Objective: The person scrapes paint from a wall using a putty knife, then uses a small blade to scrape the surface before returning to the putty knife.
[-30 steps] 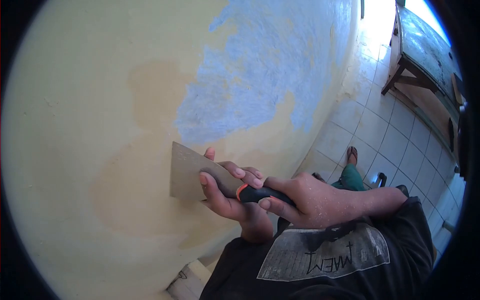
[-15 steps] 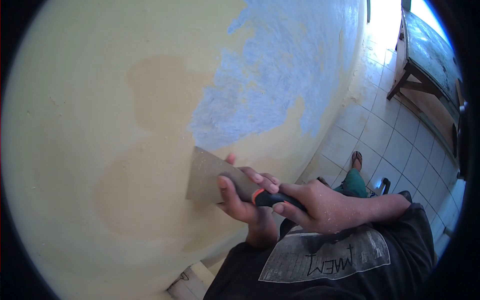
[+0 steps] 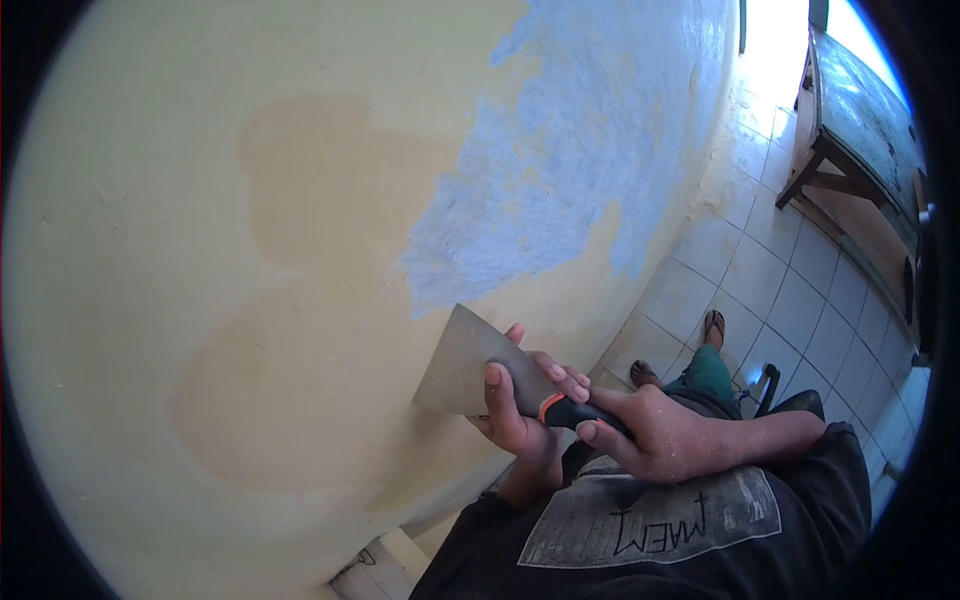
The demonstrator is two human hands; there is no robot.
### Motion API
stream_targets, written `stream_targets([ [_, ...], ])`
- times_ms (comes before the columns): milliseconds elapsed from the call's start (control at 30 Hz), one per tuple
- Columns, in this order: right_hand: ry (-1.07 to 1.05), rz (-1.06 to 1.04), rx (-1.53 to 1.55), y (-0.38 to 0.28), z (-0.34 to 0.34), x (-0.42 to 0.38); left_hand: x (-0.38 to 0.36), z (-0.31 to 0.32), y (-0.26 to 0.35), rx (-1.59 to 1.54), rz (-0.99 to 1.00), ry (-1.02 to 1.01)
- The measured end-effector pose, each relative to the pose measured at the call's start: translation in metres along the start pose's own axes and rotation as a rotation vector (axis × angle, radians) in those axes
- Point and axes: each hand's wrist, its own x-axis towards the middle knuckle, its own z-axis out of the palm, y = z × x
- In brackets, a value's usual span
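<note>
"So, where is the scraper (image 3: 465, 365) held?"

"Just below the middle of the view, at six o'clock, with its handle (image 3: 588, 413) pointed towards four o'clock and its broad edge towards nine."

"And the fingers?"

"Those of the right hand (image 3: 650, 430) are closed around the handle, presumably for control. By the left hand (image 3: 522, 430) the blade (image 3: 450, 375) is clasped, thumb laid across the upper face and fingertips showing past the far edge, apparently so that the broad end is steadied."

"How does it look?"

"The blade is seen to be flared and dull grey; the handle is black, ringed by an orange band (image 3: 548, 408). Whether the wall (image 3: 300, 280) is touched cannot be told."

"And around it?"

"A ragged blue patch (image 3: 585, 160) is shown on the wall at one o'clock, floor tiles (image 3: 755, 270) at three, a dark shirt (image 3: 660, 515) at five."
</note>
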Motion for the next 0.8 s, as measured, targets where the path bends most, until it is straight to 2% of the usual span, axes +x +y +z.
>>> stream_targets([
  [67,-0.007,0.041,-0.006,-0.007,0.002,-0.001,-0.002,-0.003,0.005,-0.012,-0.029,-0.020],
  [167,0.100,-0.101,-0.005,0.001,0.008,0.000,-0.002,0.000,0.002,-0.176,-0.067,0.053],
  [267,0.053,-0.069,-0.049,-0.001,-0.002,-0.004,-0.005,0.017,0.002,-0.070,-0.029,0.160],
  [367,0.054,-0.083,-0.015,0.005,0.000,-0.005,-0.005,0.018,0.002,0.015,0.010,0.169],
  [467,0.098,-0.141,-0.040,0.002,0.007,0.008,0.006,0.017,0.011,-0.038,0.059,0.172],
  [567,0.026,-0.084,-0.062,-0.011,-0.001,0.004,0.004,0.023,0.017,-0.066,0.066,0.180],
  [667,0.072,-0.091,0.018,-0.001,0.000,-0.009,-0.005,0.015,0.005,0.055,0.035,0.095],
  [800,0.035,-0.054,-0.019,-0.002,0.000,0.002,0.002,0.017,0.004,0.029,0.009,0.144],
])
